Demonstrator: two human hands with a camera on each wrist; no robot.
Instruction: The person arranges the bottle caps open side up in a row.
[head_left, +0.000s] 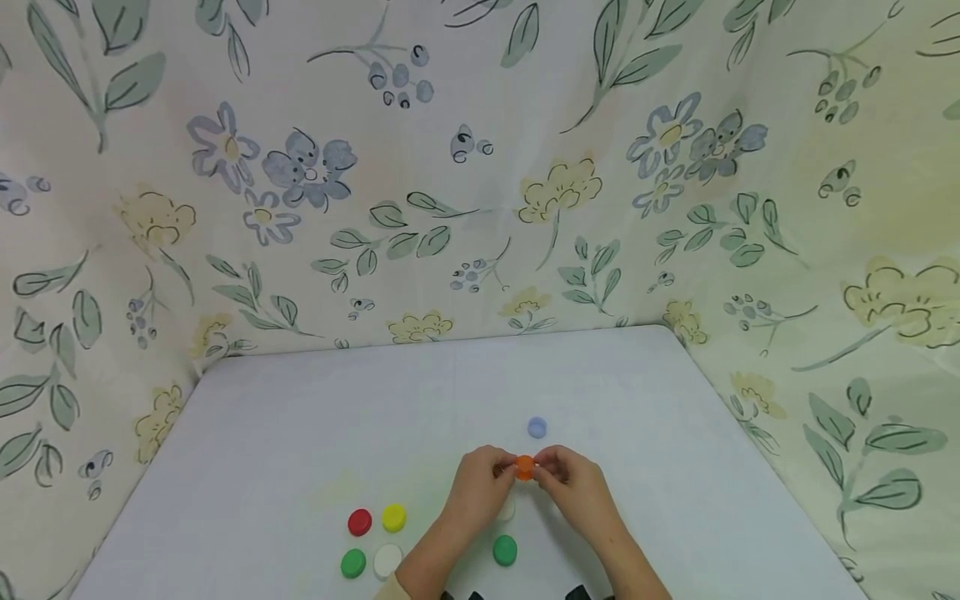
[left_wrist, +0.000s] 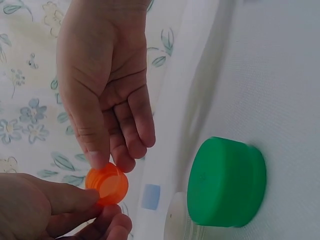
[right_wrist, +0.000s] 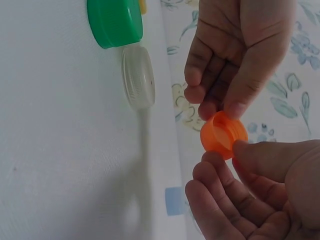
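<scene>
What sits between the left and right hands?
The orange cap, pinched by the left hand and right hand; all three views show it.

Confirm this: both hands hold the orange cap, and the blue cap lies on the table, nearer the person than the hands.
No: the blue cap lies beyond the left hand and right hand, not nearer, as the head view shows. Both do hold the orange cap, and the blue one is on the table.

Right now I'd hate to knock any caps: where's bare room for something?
Bare: white tabletop between right hand and floral cloth, also beyond the round blue plastic cap. Crowded: around the round red plastic cap, left of the left hand.
</scene>
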